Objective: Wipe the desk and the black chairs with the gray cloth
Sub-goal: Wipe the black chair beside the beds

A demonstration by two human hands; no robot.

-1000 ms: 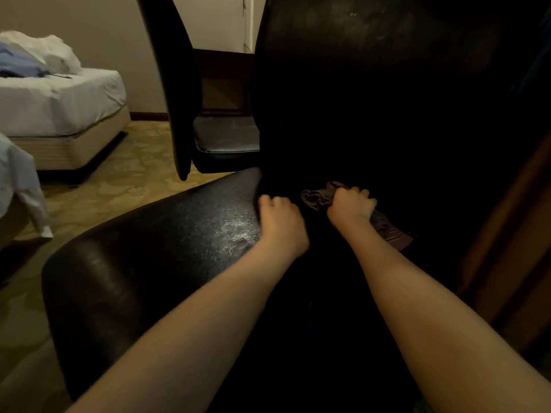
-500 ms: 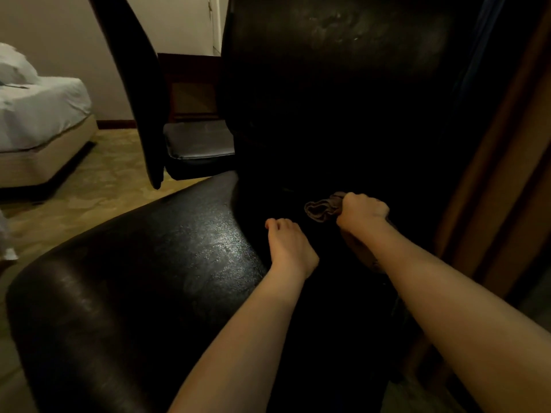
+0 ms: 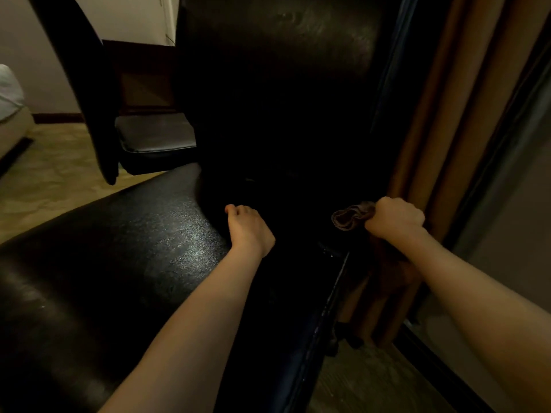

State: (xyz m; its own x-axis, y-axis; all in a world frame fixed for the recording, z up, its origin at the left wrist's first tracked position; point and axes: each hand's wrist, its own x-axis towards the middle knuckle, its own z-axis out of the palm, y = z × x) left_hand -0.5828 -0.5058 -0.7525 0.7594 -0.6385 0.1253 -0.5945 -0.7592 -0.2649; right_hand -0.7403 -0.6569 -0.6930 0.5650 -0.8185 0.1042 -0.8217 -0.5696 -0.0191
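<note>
Two bare hands reach over a black chair (image 3: 119,263). The right hand (image 3: 395,217) has its fingers curled round a bunched gray cloth (image 3: 350,219) at the seat's right edge, beside a brown curtain (image 3: 432,144). The left hand (image 3: 249,231) rests on the seat, fingers bent into shadow, grip impossible to tell.

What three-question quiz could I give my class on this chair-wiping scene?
1. Multiple choice: which hand grips the cloth? A left, B right, C both.
2. True or false: the left hand rests on the seat of the chair.
3. Fill in: just right of the chair hangs a brown ____.

Key:
1. B, the right hand.
2. True.
3. curtain.
</note>
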